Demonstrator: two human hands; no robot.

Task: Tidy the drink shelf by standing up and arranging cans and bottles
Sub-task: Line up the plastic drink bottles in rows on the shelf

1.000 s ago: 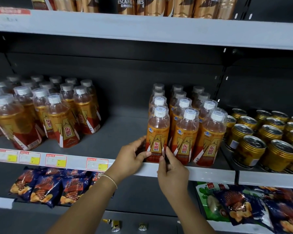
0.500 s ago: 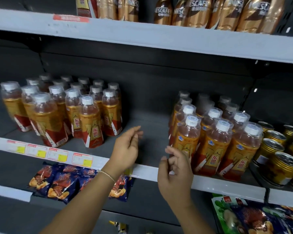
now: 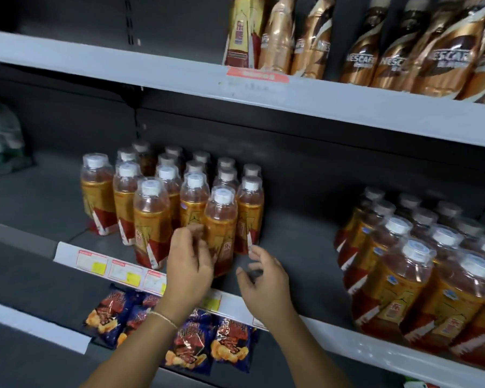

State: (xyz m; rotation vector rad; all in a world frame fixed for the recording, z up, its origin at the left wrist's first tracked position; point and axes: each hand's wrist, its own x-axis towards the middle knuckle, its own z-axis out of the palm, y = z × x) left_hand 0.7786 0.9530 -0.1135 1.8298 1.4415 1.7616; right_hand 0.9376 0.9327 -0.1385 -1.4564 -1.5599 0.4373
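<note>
**Both hands at the near edge of the left bottle cluster**

On the middle shelf (image 3: 314,327) two groups of amber drink bottles with white caps stand upright. The left cluster (image 3: 179,197) sits toward the shelf's centre, its bottles wrapped in gold and red labels with Chinese characters too blurred to read. The right cluster (image 3: 420,278) stands well apart from it, near the front edge, with the same gold and red wrap.

The left hand (image 3: 189,261) is raised in front of the nearest bottle of the left cluster (image 3: 221,228), fingers loosely curled and bunched at its label; motion blur keeps me from telling whether they touch or grip it. A thin bracelet (image 3: 165,318) circles that wrist. The right hand (image 3: 263,281) hovers just right of the same bottle, fingers relaxed and slightly spread, thumb apart, holding nothing.

Along the shelf's front strip run white price tags (image 3: 121,268) with red borders and yellow patches, print unreadable. On the top shelf (image 3: 347,105), brown and gold coffee bottles (image 3: 443,51) read "NESCAFE"; a red sticker (image 3: 256,74) sits on the edge below them. Beneath the middle shelf lie dark blue snack packets (image 3: 185,343) picturing fried pieces.
</note>
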